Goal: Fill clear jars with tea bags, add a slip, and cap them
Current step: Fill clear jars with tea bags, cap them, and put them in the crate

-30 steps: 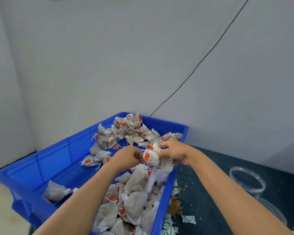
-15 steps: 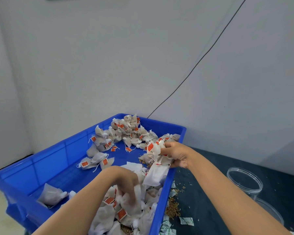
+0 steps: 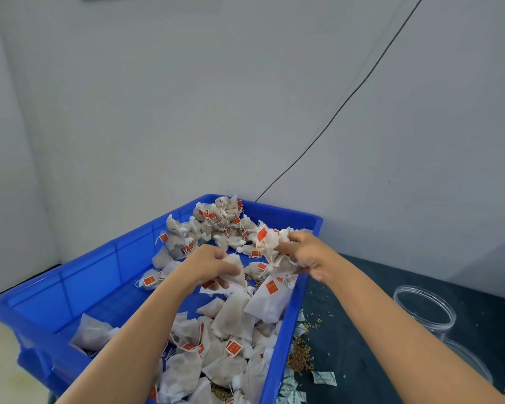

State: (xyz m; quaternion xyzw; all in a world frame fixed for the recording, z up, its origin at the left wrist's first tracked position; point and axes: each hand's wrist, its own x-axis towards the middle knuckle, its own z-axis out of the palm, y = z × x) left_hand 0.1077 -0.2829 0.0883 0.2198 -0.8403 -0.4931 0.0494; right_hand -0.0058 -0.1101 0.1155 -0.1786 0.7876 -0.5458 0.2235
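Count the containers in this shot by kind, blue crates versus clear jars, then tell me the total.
Blue crate: 1
Clear jars: 2, one open-topped, another partly hidden in front of it
Total: 3

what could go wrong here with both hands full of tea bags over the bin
The right hand grips a loose bunch of tea bags near the blue bin's edge; some could drop onto the grain-littered mat. Tag strings may snag and drag extras along. The open clear jar sits close by that forearm and could get knocked.

Second clear jar [image 3: 467, 363] behind right forearm, bin's [image 3: 79, 275] near end cut off
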